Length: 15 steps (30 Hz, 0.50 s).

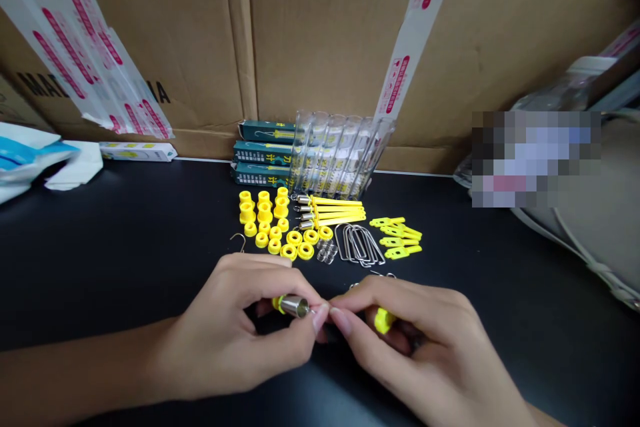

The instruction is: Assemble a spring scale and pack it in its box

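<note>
My left hand (255, 320) is closed around a yellow piece with a silver metal cone (295, 306), its open end facing right. Thin wire shows at the cone's mouth, between thumb and forefinger. The fingertips of my right hand (410, 333) meet those of the left in a pinch, and what they pinch is too small to make out. A bright yellow plastic part (383, 321) rests within the curled right fingers. Just beyond the hands lie yellow rings (289, 252), small springs (327, 251), bent metal wires (357, 245) and yellow sticks with metal tips (340, 219).
Clear tubes (335, 153) stand before green boxes (260, 173) at the back, near a large cardboard box (320, 33). Flat yellow clips (403, 252) lie right of the wires. A plastic bottle (555, 90) and beige bag (590, 240) are at right, white-blue packaging (30, 160) at left.
</note>
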Tool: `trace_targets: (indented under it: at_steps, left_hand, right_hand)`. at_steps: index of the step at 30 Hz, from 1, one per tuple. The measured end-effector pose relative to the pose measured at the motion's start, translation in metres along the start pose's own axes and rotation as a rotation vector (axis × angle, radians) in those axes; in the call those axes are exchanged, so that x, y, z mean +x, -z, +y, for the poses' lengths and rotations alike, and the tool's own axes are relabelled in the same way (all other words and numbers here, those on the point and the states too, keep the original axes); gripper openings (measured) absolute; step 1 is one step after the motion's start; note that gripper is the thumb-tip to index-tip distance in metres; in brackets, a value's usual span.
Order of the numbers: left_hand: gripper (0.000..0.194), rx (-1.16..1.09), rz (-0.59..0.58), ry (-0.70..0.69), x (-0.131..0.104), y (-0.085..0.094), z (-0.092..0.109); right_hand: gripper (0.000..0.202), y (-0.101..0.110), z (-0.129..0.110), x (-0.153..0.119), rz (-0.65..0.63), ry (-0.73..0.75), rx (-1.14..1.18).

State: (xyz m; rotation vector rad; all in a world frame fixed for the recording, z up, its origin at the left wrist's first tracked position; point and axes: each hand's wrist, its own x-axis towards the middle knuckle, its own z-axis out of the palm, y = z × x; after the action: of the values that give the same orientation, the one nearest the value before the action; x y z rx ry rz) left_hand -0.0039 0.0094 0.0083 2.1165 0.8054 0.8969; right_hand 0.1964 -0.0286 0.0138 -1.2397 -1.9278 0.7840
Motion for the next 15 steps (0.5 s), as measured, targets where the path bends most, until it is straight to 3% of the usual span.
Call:
trace_targets:
  at_steps: [4, 15]
  left_hand:
    - [0.016, 0.019, -0.012, -0.002, -0.003, -0.001, -0.001]
    - [0.018, 0.008, -0.03, -0.035, -0.003, 0.0, -0.002]
  right_hand:
    - [0.019, 0.002, -0.001, -0.001, -0.009, 0.061, -0.039]
    - [0.03, 0.005, 0.009, 0.002, -0.159, -0.163, 0.143]
